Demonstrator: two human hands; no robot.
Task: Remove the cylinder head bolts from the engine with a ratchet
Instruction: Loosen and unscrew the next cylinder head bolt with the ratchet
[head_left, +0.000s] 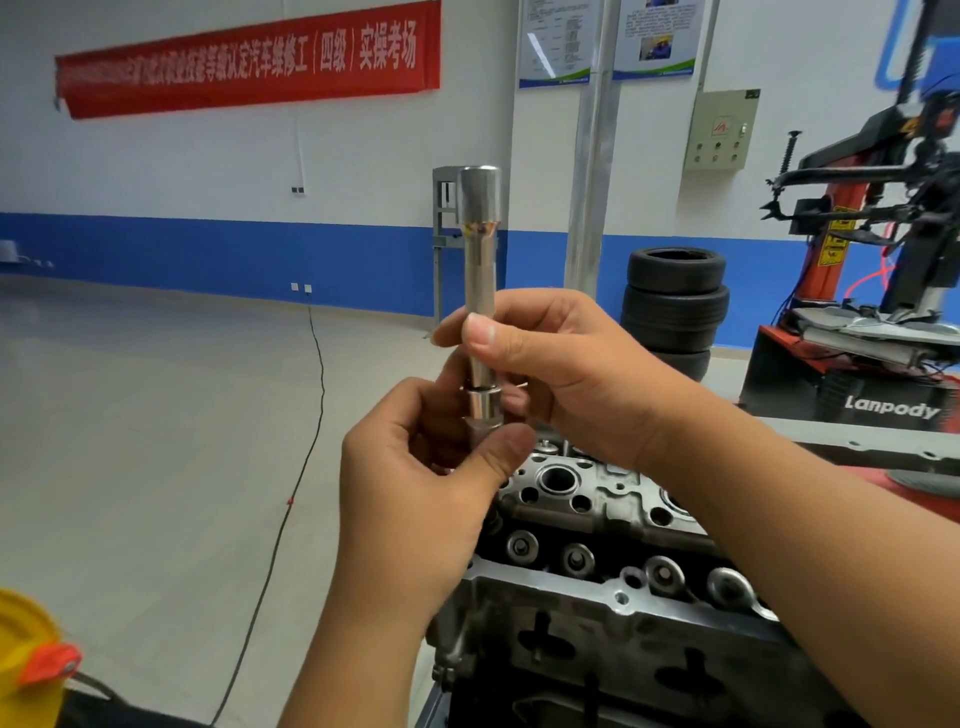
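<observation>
A silver extension bar (479, 249) stands upright in front of me, its wide end on top. My right hand (561, 374) pinches its shaft between thumb and fingers. My left hand (431, 478) grips a short silver socket (484, 415) fitted at the bar's lower end. Both hands hover just above the cylinder head (587, 499) of the engine (623, 639), which fills the lower right. Round bolt wells and valve parts show on the head's top. No ratchet handle is in view.
A tyre changer machine (862, 291) stands at the right behind the engine. Stacked tyres (672, 301) sit beside it. A black cable (291, 499) runs across the grey floor at left. A yellow container (26, 660) is at the lower left corner.
</observation>
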